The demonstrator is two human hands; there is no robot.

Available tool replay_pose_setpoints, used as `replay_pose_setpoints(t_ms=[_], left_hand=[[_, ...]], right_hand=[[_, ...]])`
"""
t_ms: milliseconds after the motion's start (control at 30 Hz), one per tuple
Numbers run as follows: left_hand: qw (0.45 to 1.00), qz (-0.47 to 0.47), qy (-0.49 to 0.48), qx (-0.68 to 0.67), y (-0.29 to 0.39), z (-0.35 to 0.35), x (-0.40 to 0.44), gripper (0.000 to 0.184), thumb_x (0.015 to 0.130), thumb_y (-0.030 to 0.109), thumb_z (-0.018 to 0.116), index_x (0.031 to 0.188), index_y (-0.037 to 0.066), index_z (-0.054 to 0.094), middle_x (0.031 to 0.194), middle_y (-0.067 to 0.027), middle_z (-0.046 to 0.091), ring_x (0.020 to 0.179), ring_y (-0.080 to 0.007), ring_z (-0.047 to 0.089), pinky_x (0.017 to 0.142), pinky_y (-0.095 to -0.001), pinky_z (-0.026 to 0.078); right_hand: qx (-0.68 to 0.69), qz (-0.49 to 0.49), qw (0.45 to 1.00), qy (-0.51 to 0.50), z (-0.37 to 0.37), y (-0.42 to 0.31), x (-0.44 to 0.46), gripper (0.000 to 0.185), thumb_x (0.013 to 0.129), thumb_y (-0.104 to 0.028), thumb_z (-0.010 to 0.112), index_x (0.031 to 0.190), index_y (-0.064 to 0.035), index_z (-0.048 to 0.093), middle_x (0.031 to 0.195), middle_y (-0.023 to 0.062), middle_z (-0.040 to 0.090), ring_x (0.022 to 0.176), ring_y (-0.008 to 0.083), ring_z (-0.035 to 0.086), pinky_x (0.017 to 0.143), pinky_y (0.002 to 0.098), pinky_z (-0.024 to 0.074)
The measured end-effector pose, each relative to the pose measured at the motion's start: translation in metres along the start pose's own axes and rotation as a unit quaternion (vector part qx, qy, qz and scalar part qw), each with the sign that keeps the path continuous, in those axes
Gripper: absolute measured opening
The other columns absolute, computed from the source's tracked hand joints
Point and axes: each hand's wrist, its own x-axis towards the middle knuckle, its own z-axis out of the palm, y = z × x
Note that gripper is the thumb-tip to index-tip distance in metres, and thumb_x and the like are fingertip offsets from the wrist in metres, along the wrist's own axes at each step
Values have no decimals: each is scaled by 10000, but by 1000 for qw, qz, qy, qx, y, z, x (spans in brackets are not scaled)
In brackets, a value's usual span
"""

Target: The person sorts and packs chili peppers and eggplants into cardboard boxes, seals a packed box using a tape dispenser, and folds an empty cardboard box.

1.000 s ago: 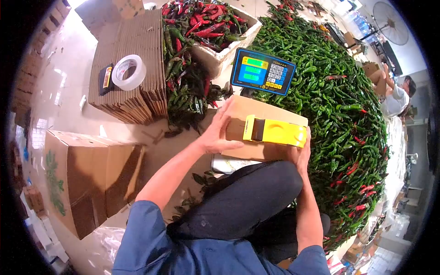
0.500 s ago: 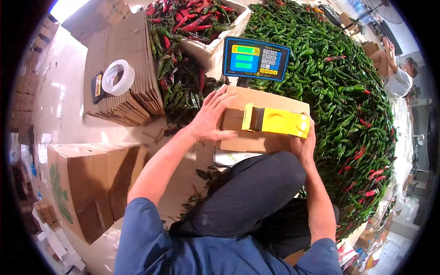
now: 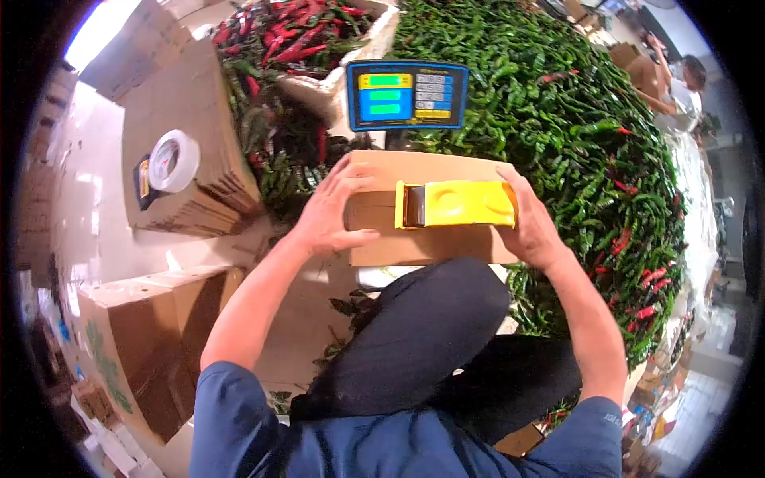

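Observation:
A closed cardboard box (image 3: 374,253) is in front of my knees, with a yellow tape dispenser (image 3: 466,202) lying across its top. My left hand (image 3: 328,211) clasps the box's left end, its fingers over the far side and its thumb on the near part of the top. Around the right end curls my right hand (image 3: 532,223), fingers at the far corner, touching or very close to the dispenser's end. Part of that grip is hidden. Just beyond the box stands a weighing scale display (image 3: 408,95) with lit green readouts.
Green peppers (image 3: 542,119) are heaped along the right. Red peppers (image 3: 295,40) fill a white foam box (image 3: 370,48) at the back. To the left, a tape roll (image 3: 174,161) lies on stacked flat cardboard (image 3: 179,95), above cardboard boxes (image 3: 151,327). Another person (image 3: 677,95) sits far right.
The view has shifted, moving the box and scale left in it. My right hand has moved from the box's near right side up around its right end. My left hand stays at the left end.

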Motion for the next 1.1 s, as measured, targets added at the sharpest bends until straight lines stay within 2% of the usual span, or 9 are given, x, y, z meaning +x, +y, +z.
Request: replay_pose_setpoints(t_ms=[33,67,133,367,567,767,900,1000,1100], left_hand=[[1000,-2,-3,4,1,1,0,811,691,417,810,1363,139,453,1519,-125,397,1489,-376,242,1212,-493,251],[1000,-13,-9,2,4,-2,0,804,703,425,815,1361,135,454,1516,-125,403,1487,-374,253,1210,-494,260],[1000,-24,-10,-9,5,-1,0,800,696,419,815,1351,130,460,1512,-125,409,1487,-374,256,1207,-494,266],[999,-28,-18,-3,7,-2,1,807,695,405,806,1354,102,451,1517,-135,398,1482,-371,269,1196,-485,265],[998,-41,-40,17,11,-6,1,820,702,395,803,1365,85,435,1540,-166,368,1475,-376,281,1197,-487,255],[993,-45,-71,79,17,-11,2,840,714,416,782,1390,77,416,1563,-186,336,1475,-402,261,1206,-517,212],[956,22,-107,274,46,-23,12,889,766,457,727,1460,43,359,1578,-192,311,1499,-421,177,1217,-572,101],[913,-12,-180,366,81,-1,33,940,874,532,611,1529,-34,246,1592,-213,273,1514,-398,132,1216,-581,49],[921,27,-213,327,115,52,79,938,922,612,512,1535,-47,248,1601,-237,243,1514,-367,155,1223,-547,60]], right_hand=[[34,37,998,-31,-11,10,-3,758,824,-77,739,1450,-128,316,1206,218,562,1096,393,602,951,435,514],[60,27,997,-46,-27,21,-4,760,794,29,700,1448,-106,338,1244,199,551,1118,368,595,977,416,499],[-34,9,999,-36,-68,25,-13,771,748,151,643,1432,-93,384,1266,168,555,1133,330,594,1003,380,484],[-114,78,987,-84,-136,87,-57,772,729,144,655,1408,-114,393,1285,185,551,1157,383,577,1005,391,466],[-98,76,992,-22,-94,129,-91,743,730,137,671,1373,-116,396,1182,173,591,1071,383,609,940,392,507],[28,183,983,16,-49,159,-115,663,725,123,693,1288,-111,433,1115,144,616,1002,331,636,908,380,518],[167,270,943,96,32,159,-125,454,865,-59,728,1258,-79,502,967,43,673,969,149,641,871,325,522],[176,266,939,126,108,168,-124,372,964,-211,650,1282,-65,522,1130,74,690,981,154,650,895,323,530],[220,214,942,136,125,170,-109,544,867,-72,755,1338,-48,483,1136,132,686,1051,218,662,929,368,522]])
